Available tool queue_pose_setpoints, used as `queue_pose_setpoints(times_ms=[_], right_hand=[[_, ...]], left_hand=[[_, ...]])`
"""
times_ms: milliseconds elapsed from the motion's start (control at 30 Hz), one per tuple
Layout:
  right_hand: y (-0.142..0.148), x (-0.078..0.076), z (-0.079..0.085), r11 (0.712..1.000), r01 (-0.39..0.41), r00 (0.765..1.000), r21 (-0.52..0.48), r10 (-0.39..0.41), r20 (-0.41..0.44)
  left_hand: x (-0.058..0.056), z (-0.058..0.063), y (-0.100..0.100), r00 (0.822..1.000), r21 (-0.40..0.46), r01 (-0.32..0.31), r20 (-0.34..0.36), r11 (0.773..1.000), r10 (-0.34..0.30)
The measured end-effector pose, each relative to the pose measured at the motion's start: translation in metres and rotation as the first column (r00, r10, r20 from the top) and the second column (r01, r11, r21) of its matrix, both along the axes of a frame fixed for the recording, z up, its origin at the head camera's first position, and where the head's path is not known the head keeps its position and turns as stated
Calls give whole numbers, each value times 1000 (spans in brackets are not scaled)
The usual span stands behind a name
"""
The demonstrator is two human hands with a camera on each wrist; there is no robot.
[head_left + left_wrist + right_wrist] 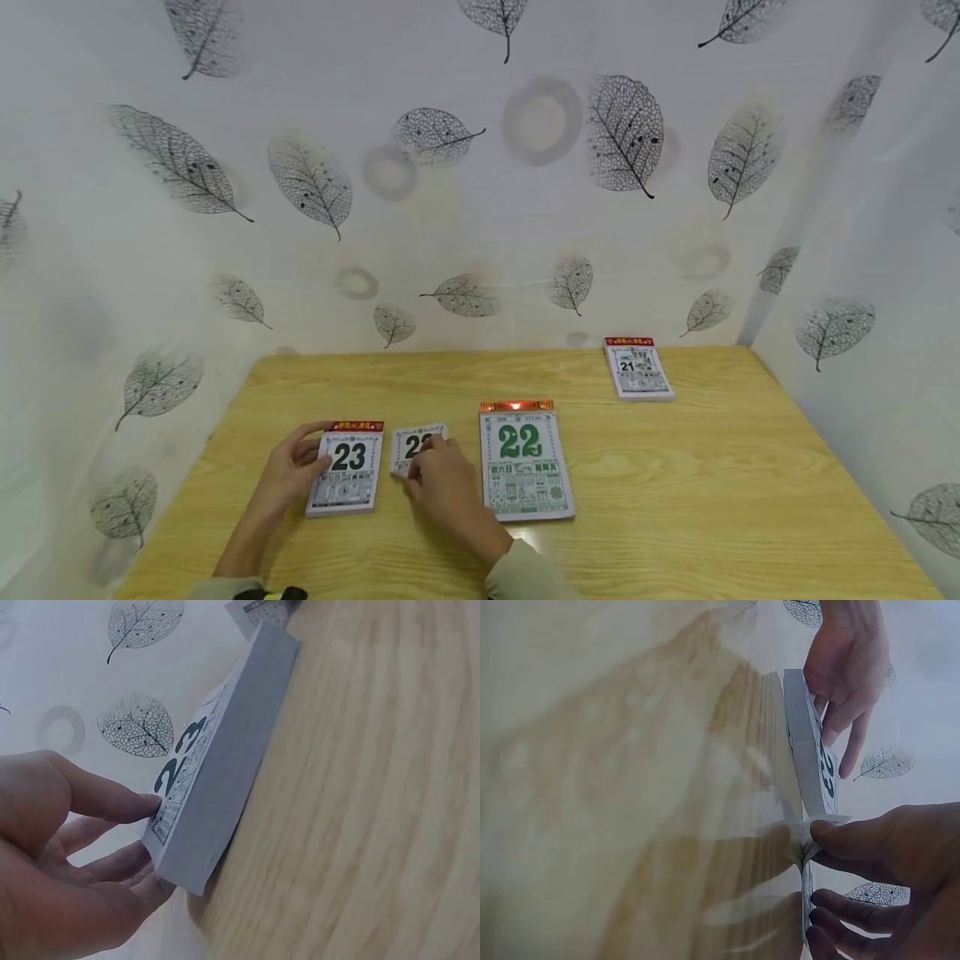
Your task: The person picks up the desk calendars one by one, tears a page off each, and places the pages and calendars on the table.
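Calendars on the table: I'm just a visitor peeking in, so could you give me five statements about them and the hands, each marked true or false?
1. The left hand holds the calendar showing 23. True.
2. The number 23 is printed in green. False: it is black.
3. The right hand pinches the small piece of paper. True.
4. The calendar showing 21 lies near the far edge of the table. True.
5. The green-printed calendar stands upright. False: the green-printed calendar lies flat, to the right of the small piece of paper.
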State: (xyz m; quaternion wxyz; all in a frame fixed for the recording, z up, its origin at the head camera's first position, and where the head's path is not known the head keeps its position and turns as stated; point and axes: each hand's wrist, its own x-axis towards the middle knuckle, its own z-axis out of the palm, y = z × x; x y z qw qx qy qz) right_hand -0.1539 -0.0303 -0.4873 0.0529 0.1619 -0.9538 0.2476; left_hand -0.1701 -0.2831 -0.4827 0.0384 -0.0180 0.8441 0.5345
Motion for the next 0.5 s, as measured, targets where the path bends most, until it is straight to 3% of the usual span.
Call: queue_pose_setpoints(times_ms=[167,333,500], right_hand=[[-3,4,2,1000,-16,999,5,16,33],[-2,7,4,1000,-30,998,-7,30,56],[-1,8,5,999,-50,997,-4,50,63]], left_hand=[[1,1,2,999,-120,19,-36,993,-24],[-1,1,3,997,-270,28,-56,963,-44],[-1,0,3,996,-336,32,-73,941,-60]])
